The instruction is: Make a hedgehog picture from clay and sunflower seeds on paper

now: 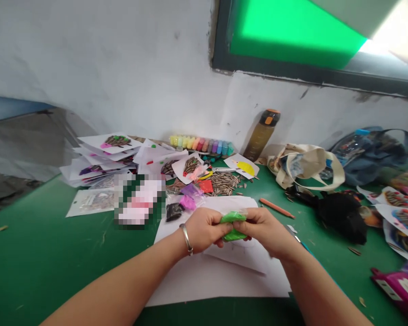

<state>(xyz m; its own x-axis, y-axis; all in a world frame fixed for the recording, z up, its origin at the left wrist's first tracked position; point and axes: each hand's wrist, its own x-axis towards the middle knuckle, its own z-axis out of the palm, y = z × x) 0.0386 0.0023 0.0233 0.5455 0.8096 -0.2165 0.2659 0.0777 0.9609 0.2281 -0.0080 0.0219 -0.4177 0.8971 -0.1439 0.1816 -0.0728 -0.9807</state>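
Between my two hands is a small clear packet of bright green modelling clay [234,226], held just above white paper sheets [190,276]. My left hand [204,228], with a silver bangle at the wrist, pinches the packet's left side. On its right side my right hand [261,228] grips it between thumb and fingers. The fingers under the packet are partly hidden. Close beyond my left hand lie packets of black clay [174,211] and pink clay [188,202]. An orange pencil-like stick [277,208] rests past my right hand.
Sunflower seeds [222,182] are heaped beyond the paper. Stacked seed-picture sheets [102,158] stand at the left. A row of coloured clay packs [200,144] and a brown bottle [261,136] are along the wall. At the right are a cloth bag [302,165] and a black pouch [342,215].
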